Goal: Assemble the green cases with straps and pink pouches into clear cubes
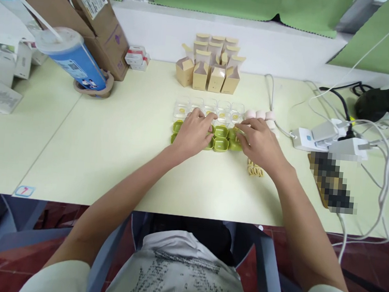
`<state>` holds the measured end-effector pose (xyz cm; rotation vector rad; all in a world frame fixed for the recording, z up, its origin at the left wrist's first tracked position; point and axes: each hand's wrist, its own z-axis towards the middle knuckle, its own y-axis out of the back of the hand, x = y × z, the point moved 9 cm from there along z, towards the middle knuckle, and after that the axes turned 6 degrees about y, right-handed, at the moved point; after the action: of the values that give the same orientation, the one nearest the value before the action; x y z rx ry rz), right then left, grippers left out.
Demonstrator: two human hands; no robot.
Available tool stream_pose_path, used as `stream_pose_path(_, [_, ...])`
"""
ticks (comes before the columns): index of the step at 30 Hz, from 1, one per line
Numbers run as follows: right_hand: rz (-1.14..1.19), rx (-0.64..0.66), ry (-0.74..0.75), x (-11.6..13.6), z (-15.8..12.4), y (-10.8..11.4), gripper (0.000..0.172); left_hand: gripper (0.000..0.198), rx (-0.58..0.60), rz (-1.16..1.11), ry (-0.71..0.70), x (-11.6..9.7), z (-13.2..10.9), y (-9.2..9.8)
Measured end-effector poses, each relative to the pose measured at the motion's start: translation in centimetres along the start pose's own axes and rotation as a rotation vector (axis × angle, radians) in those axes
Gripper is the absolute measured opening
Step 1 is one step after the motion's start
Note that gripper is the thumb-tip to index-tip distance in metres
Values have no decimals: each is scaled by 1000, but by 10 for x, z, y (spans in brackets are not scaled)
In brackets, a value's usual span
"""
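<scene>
My left hand [196,130] lies over the left part of a double row of small green square cups [220,144]. Its fingers are bent and apart, with nothing visible in them, and they hide several cups. At the right end of the row, my right hand [261,140] has thumb and fingertips drawn together over a green cup. A bit of yellow shows there, but what the fingers pinch is too small to make out. Behind the cups stands a row of clear plastic cases [182,109] with yellow marks. Small yellow looped pieces [255,171] lie below my right hand.
Open small cardboard boxes [200,76] stand by the wall. Pale pink round pieces [260,114] sit behind my right hand. To the right are a power strip [306,140], cables and a blurred-out phone-like object [332,183]. A blue cup [74,60] and large carton [108,38] stand left.
</scene>
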<state>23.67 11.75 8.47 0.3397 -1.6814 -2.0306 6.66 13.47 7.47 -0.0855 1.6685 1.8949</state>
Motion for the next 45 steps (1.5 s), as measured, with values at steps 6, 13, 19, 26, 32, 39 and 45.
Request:
stream_pose_path(6, [45,-8,32,-1,-8,-2,53,34,-189,-65,-12,2,-8,22])
stream_pose_path(13, [87,-18,23,-5,-13,2,47,25,-396,-93,-40,24,-14,62])
stream_pose_path(19, [275,-4,-29,-10,-25,8,26,11,-576,-151,80,58,-49,102])
stream_pose_path(26, [423,-91,-31,13,-48,7,20,13,-268,-355,-172,-32,-128,50])
stream_pose_path(32, [442,-513,84,31,-71,52,20,37,-268,-541,-29,-36,-136,19])
stream_pose_path(39, [881,-619,175,86,-90,40,39,58,-105,-1118,89,-22,-135,9])
stream_pose_path(45, [736,-656,316,115,-94,33,35,69,-8,-1230,245,8,-137,5])
